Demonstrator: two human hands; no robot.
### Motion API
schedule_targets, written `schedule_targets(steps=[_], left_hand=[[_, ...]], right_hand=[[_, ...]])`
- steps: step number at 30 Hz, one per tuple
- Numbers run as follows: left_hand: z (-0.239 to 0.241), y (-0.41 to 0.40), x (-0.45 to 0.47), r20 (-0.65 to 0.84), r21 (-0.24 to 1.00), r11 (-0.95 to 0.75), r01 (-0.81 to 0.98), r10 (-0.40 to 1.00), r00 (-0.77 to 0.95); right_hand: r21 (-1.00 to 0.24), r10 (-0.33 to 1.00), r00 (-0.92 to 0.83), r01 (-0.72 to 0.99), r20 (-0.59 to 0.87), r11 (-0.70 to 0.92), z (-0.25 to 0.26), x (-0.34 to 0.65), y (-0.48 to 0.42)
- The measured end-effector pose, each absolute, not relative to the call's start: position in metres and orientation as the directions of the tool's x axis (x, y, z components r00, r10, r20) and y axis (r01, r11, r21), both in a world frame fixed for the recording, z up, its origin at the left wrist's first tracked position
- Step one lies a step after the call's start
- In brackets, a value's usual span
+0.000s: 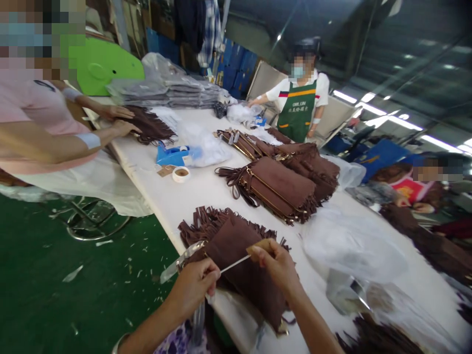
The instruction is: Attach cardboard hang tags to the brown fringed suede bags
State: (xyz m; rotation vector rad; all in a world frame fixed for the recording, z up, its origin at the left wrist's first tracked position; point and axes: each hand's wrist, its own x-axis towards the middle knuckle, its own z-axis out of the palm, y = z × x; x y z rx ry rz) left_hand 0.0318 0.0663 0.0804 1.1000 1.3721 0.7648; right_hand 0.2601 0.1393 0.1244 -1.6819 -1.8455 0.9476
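Note:
A brown fringed bag lies on the near edge of the white table in front of me. Over it, a thin white string is stretched between my two hands. My left hand is closed, pinching one end of the string. The other end runs to my right hand, whose thumb and fingers pinch a small tan tag. Clear plastic wraps a metal part at the bag's left edge.
More brown fringed bags are stacked beyond. A blue tape dispenser and a tape roll sit to the left. Clear plastic bags lie on the right. Co-workers stand around the table; one's hands press a fringed piece.

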Motion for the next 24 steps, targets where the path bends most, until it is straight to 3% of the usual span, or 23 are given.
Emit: schedule_targets(steps=[2, 4, 6, 8, 11, 14, 16, 19, 21, 24], left_hand=[[0.081, 0.068, 0.030, -0.321, 0.922, 0.291, 0.256, 0.944, 0.082], [0.082, 0.069, 0.030, -0.289, 0.923, 0.253, 0.291, 0.953, 0.090], [0.082, 0.072, 0.030, -0.275, 0.939, 0.241, 0.245, 0.955, 0.114], [0.083, 0.074, 0.028, -0.282, 0.955, 0.265, 0.134, 0.951, 0.130], [0.084, 0.078, 0.022, -0.356, 0.929, 0.366, -0.050, 0.924, 0.139], [0.084, 0.081, 0.007, -0.418, 0.895, 0.432, -0.108, 0.899, 0.132], [0.083, 0.081, -0.005, -0.381, 0.925, 0.381, 0.005, 0.924, 0.026], [0.077, 0.081, -0.024, -0.185, 0.900, 0.238, 0.364, 0.967, -0.173], [0.070, 0.081, -0.030, -0.097, 0.831, 0.168, 0.530, 0.983, -0.159], [0.058, 0.083, -0.031, -0.073, 0.774, 0.115, 0.623, 0.993, -0.093]], right_hand=[[-0.563, 0.981, -0.190, 0.807, 0.042, 0.180, 0.125, 0.251, 0.136], [-0.445, 0.934, -0.334, 0.823, 0.125, 0.354, 0.129, 0.236, 0.126], [-0.518, 0.857, -0.514, 0.723, 0.040, 0.457, 0.132, 0.217, 0.115], [-0.650, 0.780, -0.623, 0.618, -0.061, 0.443, 0.132, 0.198, 0.109], [-0.735, 0.773, -0.622, 0.581, -0.124, 0.349, 0.128, 0.180, 0.111], [-0.733, 0.789, -0.599, 0.597, -0.138, 0.325, 0.127, 0.172, 0.123], [-0.703, 0.810, -0.573, 0.625, -0.120, 0.339, 0.129, 0.168, 0.131], [-0.685, 0.858, -0.503, 0.661, -0.104, 0.305, 0.130, 0.164, 0.141], [-0.715, 0.877, -0.468, 0.649, -0.107, 0.260, 0.128, 0.162, 0.145], [-0.798, 0.877, -0.460, 0.575, -0.136, 0.177, 0.123, 0.159, 0.149]])
